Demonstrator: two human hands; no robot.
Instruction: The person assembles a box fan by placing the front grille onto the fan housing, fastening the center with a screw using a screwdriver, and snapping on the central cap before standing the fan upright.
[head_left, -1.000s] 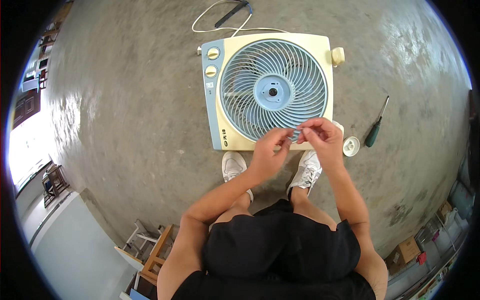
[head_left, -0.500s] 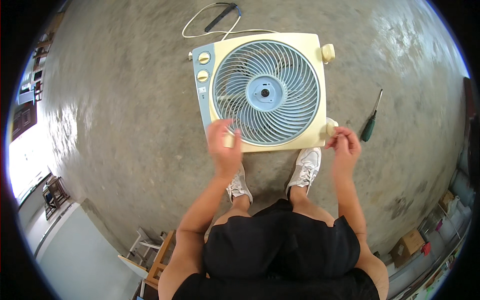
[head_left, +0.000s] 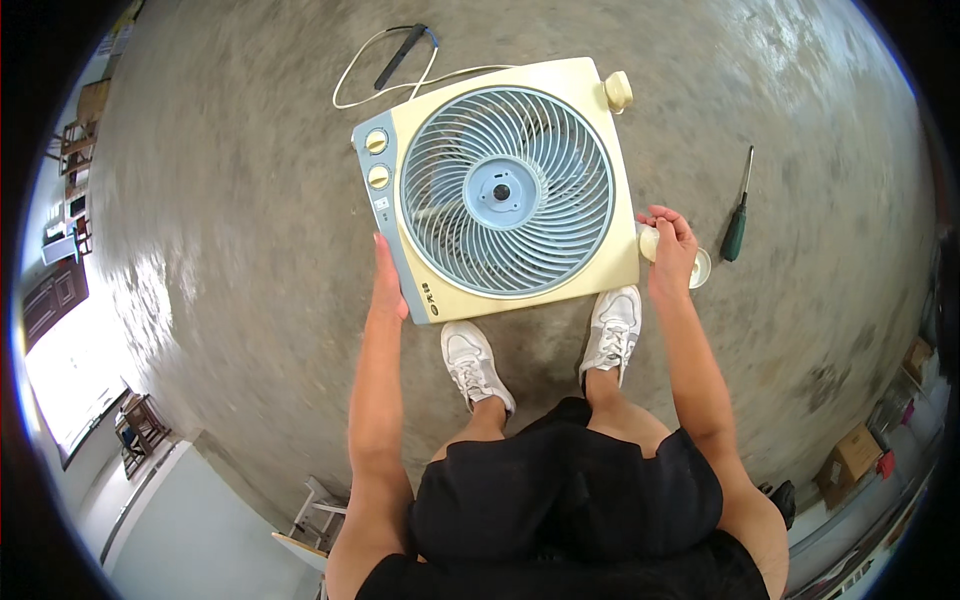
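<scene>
A cream box fan (head_left: 470, 296) with a blue-grey round grille (head_left: 570, 235) lies face up in front of my shoes, turned slightly askew. My left hand (head_left: 388, 285) grips its left side near the close corner, thumb along the edge and the other fingers hidden beneath. On the opposite side, my right hand (head_left: 672, 250) is closed around the cream foot (head_left: 648, 243) near the close right corner. Farther up that side, a second cream foot (head_left: 619, 91) sticks out. Two knobs (head_left: 377, 159) sit on the grey control strip. The grille's hub (head_left: 502, 192) shows a dark central hole.
A green-handled screwdriver (head_left: 735, 230) lies on the concrete floor to the right. Beside my right hand is a small pale round dish (head_left: 702, 268). The fan's white cord loops beyond it, near a black strip (head_left: 400, 57). A cardboard box (head_left: 850, 460) stands at the lower right.
The fan has turned counterclockwise and shifted left. My left hand has gone from above its near left corner to its left side. My right hand has moved slightly up, uncovering the round dish.
</scene>
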